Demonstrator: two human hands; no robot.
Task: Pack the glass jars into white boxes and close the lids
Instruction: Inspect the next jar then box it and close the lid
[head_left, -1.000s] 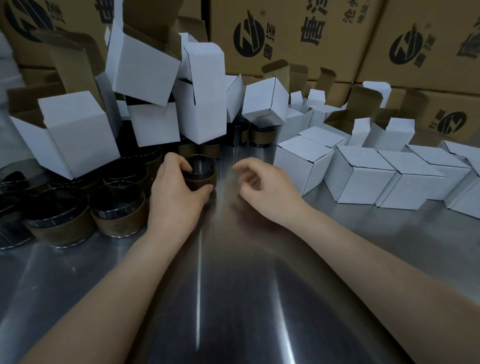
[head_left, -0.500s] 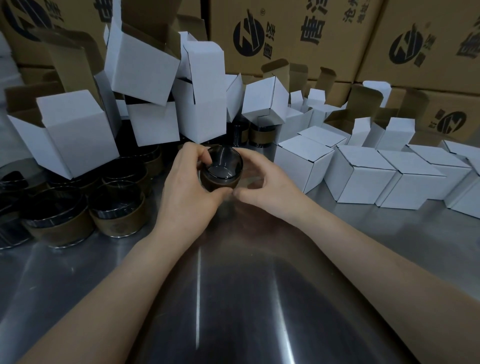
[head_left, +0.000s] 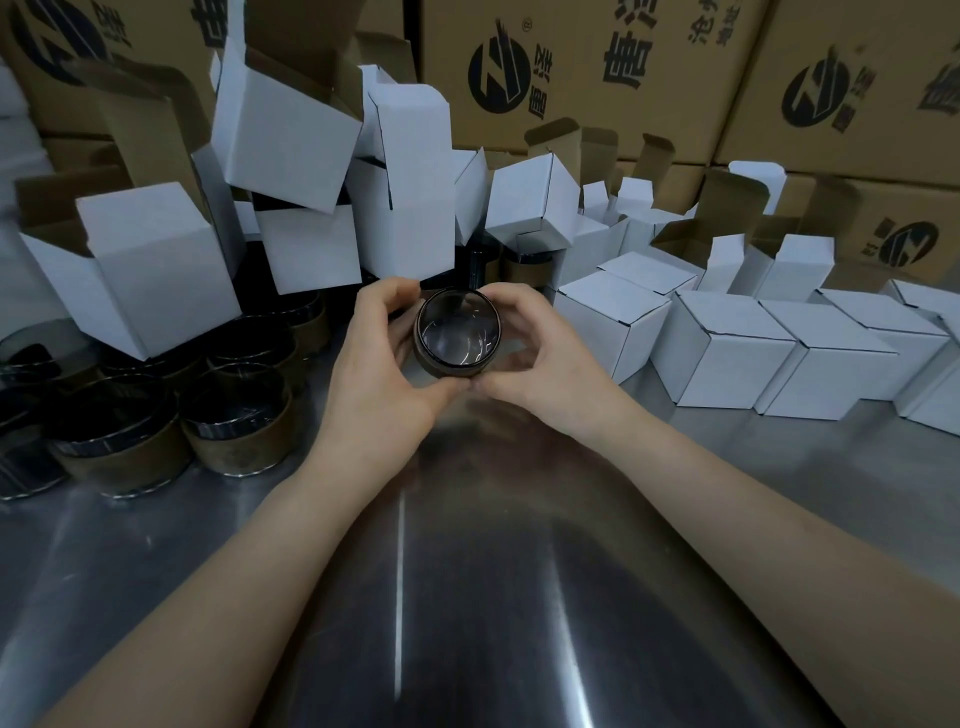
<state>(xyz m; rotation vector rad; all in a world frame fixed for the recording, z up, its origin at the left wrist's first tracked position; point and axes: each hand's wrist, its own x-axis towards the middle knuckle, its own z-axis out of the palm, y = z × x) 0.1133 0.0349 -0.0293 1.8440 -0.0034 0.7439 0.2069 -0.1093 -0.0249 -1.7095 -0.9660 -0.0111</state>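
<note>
A dark glass jar (head_left: 459, 332) with a brown paper band is held above the steel table, tipped so its round end faces me. My left hand (head_left: 382, 369) grips its left side and my right hand (head_left: 540, 358) grips its right side, thumbs meeting under it. Several more banded jars (head_left: 236, 431) stand at the left. Open white boxes (head_left: 156, 270) are piled behind them, flaps up. Closed white boxes (head_left: 722, 348) sit in a row at the right.
The steel table (head_left: 467, 597) stretches toward me below my forearms. Large brown printed cartons (head_left: 597, 67) form a wall at the back. More open white boxes (head_left: 795, 265) stand behind the closed row.
My left hand picked a jar from the table at the left and lifted it to the middle. My right hand came in and took hold of its other side; the jar is now tipped toward me.
</note>
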